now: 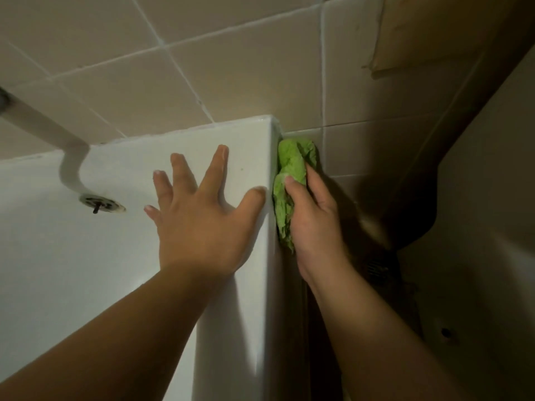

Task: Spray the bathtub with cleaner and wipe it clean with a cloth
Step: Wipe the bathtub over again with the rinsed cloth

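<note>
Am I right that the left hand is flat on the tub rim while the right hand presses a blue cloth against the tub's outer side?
Not quite: the cloth is green, not blue, as the head view shows. The rest holds: the left hand lies flat on the tub rim, and the right hand presses the cloth against the outer side.

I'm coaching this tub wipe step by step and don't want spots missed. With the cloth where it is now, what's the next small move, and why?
Probably draw the green cloth down along the tub's outer side. The right hand holds it bunched against that side, near the tiled wall at the tub's corner, so the stretch below looks unwiped. The left hand lies flat on the rim and can stay as a brace.
</note>
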